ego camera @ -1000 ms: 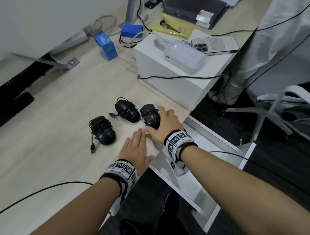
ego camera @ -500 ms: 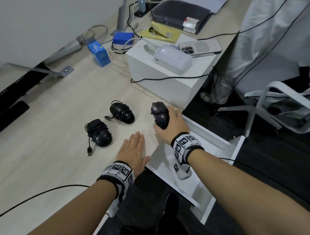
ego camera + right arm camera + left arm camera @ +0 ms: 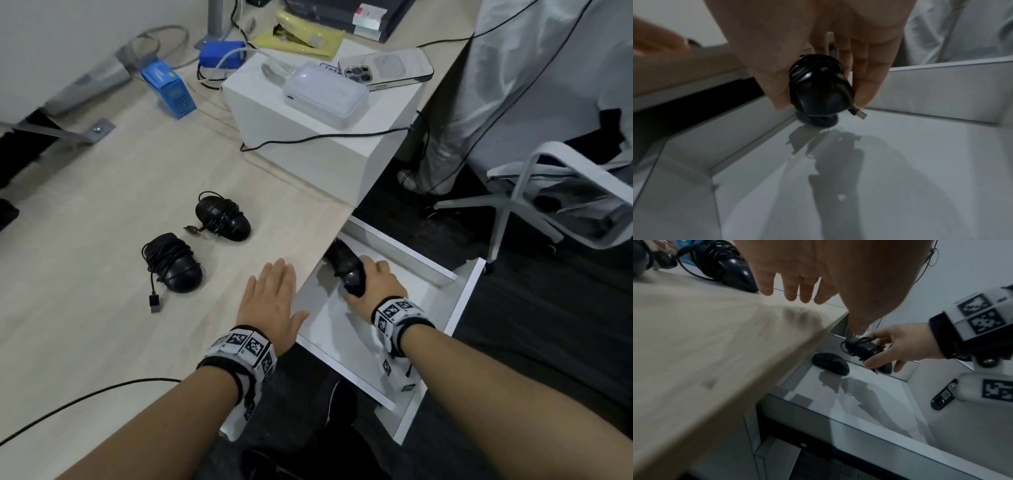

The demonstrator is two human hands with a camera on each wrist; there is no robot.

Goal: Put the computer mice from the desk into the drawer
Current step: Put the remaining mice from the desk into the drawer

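2 wrapped mice [image 3: 178, 265] left on table [image 3: 85, 308], at 10 o'clock from flat, empty left hand [image 3: 272, 301], nearer than right hand [image 3: 375, 286] gripping mouse [image 3: 346, 270] over drawer [image 3: 455, 301].

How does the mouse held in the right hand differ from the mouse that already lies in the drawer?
The held mouse has its cable wound around its body; the mouse lying in the drawer shows no cable. The held mouse is gripped by the right hand above the drawer floor; the other rests on that floor near the desk side. Both are black.
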